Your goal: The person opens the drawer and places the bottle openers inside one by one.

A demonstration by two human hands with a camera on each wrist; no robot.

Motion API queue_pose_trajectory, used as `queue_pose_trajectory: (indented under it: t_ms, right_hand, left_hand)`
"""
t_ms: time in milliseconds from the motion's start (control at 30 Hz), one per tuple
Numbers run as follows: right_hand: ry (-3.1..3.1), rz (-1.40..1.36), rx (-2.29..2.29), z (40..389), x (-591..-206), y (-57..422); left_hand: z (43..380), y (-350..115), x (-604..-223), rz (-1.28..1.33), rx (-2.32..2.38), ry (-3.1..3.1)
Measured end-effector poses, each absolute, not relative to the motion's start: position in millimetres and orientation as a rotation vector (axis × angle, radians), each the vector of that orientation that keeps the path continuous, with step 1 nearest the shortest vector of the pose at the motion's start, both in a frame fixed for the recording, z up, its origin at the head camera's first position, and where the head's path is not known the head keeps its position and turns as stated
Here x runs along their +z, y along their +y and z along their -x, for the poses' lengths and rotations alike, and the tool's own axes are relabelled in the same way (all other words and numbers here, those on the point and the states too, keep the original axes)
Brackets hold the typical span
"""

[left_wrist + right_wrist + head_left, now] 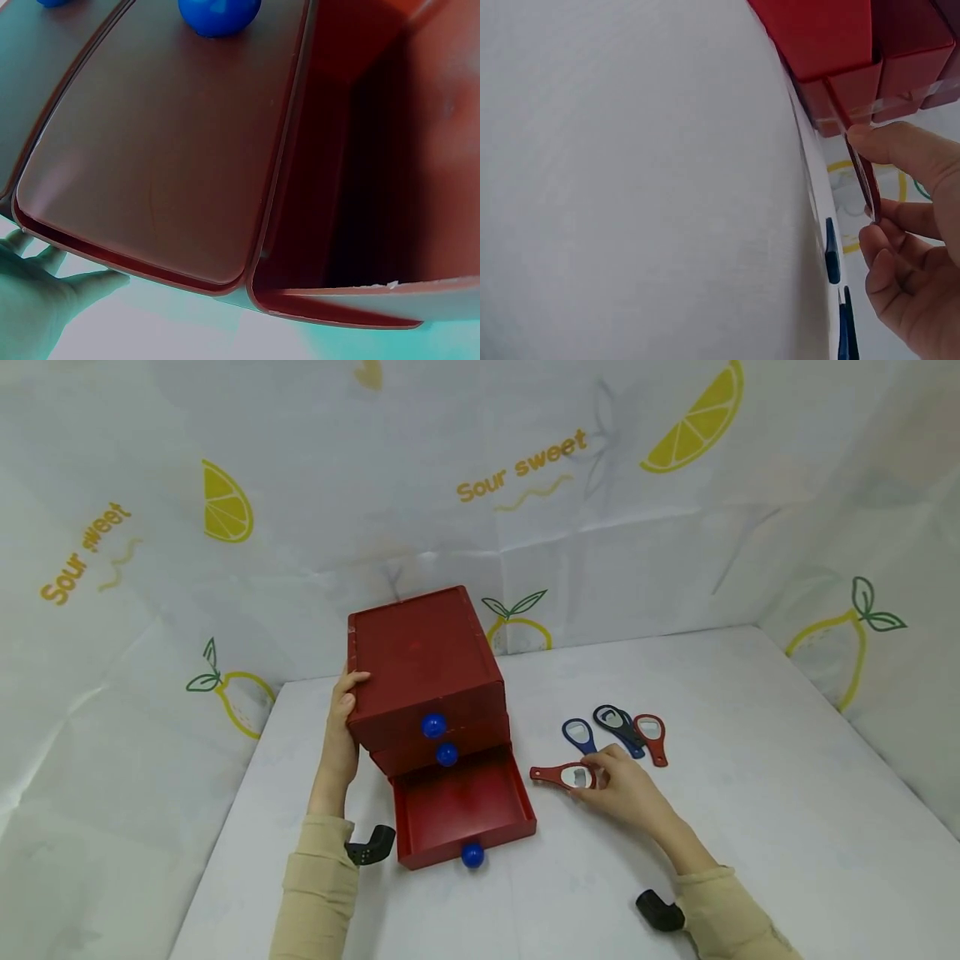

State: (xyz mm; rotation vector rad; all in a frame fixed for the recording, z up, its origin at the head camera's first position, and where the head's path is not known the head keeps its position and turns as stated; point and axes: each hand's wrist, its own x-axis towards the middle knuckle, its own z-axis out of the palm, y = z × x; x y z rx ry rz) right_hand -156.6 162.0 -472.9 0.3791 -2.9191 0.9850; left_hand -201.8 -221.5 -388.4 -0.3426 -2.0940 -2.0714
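Observation:
A red drawer cabinet (420, 652) with blue round knobs stands left of centre in the head view. Its bottom drawer (465, 810) is pulled out, and the part of its inside that shows is bare. My left hand (342, 727) rests against the cabinet's left side, fingertips at the top edge; the left wrist view shows these fingers (94, 289) extended along the side. To the right of the drawer, my right hand (626, 789) pinches a red bottle opener (551, 773) between thumb and fingers. In the right wrist view the bottle opener (864, 176) appears edge-on.
Behind the right hand lie a blue bottle opener (577, 732), a dark one (617, 722) overlapping another blue one, and a second red one (651, 739). All are on the white table (750, 760). A white printed sheet (420, 460) hangs behind the table.

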Motion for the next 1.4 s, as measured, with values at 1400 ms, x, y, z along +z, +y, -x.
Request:
queue_pose_trajectory:
  t_ms: [1400]
  right_hand:
    - [-3.020, -0.865, 0.827, 167.6, -444.1, 11.0]
  left_hand:
    - [203.3, -222.1, -388.1, 0.323, -2.085, -2.085]
